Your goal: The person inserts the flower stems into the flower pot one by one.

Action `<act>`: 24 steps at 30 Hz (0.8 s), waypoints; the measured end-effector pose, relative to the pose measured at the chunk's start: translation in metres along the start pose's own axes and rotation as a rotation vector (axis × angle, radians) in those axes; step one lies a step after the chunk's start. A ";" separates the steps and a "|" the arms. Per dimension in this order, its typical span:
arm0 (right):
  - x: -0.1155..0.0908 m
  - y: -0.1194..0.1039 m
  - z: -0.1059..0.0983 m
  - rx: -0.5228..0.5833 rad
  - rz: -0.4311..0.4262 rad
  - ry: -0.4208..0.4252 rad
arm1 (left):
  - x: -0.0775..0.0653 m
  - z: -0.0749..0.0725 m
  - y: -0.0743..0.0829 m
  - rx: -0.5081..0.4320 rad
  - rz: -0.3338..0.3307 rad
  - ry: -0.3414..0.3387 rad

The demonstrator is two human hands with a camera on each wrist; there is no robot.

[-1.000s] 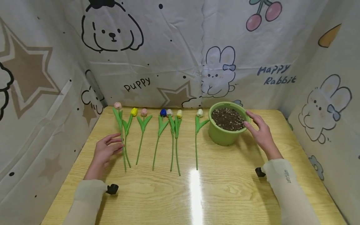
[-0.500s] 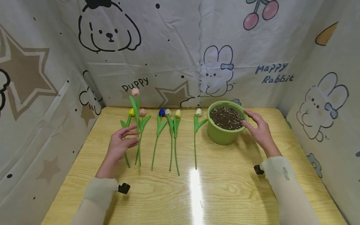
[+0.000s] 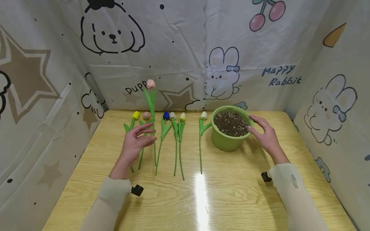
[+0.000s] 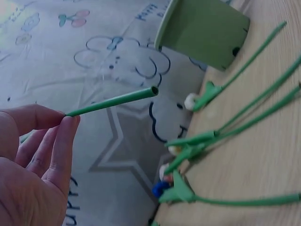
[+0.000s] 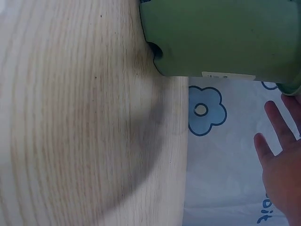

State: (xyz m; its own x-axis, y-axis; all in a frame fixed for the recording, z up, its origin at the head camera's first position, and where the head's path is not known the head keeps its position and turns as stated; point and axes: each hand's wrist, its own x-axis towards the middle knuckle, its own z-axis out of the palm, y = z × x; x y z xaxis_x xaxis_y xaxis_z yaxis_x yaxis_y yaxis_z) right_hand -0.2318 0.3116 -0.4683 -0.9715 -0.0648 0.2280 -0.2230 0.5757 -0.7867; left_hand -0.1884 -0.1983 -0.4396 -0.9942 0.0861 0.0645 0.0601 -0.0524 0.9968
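In the head view, my left hand (image 3: 134,145) holds a pink artificial tulip (image 3: 150,102) upright above the table. The left wrist view shows the thumb and fingertips pinching its green stem (image 4: 117,101), whose cut end points out past them. On the right, a green flower pot (image 3: 226,141) full of dark soil (image 3: 230,124) stands on the table. My right hand (image 3: 268,138) holds that pot's right rim, thumb over the edge; in the right wrist view the other fingers (image 5: 278,123) stay extended and the thumb is hidden.
Yellow (image 3: 136,115), pink (image 3: 146,115), blue (image 3: 166,115) and several whitish tulips (image 3: 204,115) lie in a row on the wooden table (image 3: 162,199), left of the pot. A printed cloth (image 3: 179,57) hangs behind and along both sides.
My left hand has lifted the pink tulip from the row's left end and carried it rightward and up. The pot has shifted slightly while my right hand stays at its rim.
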 end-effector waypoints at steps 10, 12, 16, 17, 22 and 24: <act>-0.006 -0.003 0.002 -0.005 -0.023 0.004 | 0.009 0.031 0.015 -0.037 0.042 -0.048; -0.008 -0.004 0.002 -0.003 -0.024 0.003 | 0.011 0.037 0.017 -0.057 0.049 -0.059; -0.011 -0.006 0.003 0.004 -0.017 -0.004 | 0.016 0.049 0.022 -0.088 0.063 -0.073; -0.012 -0.006 0.003 0.006 -0.016 -0.004 | 0.017 0.052 0.023 -0.094 0.071 -0.072; -0.016 -0.007 0.006 0.010 -0.033 0.004 | 0.023 0.067 0.025 -0.095 0.117 -0.079; -0.017 -0.007 0.007 0.005 -0.039 0.007 | 0.026 0.073 0.025 -0.092 0.132 -0.082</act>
State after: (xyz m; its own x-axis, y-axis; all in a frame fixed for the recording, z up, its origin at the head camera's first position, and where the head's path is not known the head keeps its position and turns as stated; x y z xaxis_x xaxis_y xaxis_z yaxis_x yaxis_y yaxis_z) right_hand -0.2142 0.3032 -0.4704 -0.9614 -0.0816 0.2628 -0.2615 0.5685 -0.7800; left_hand -0.2059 -0.1250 -0.4092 -0.9674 0.1527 0.2020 0.1777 -0.1587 0.9712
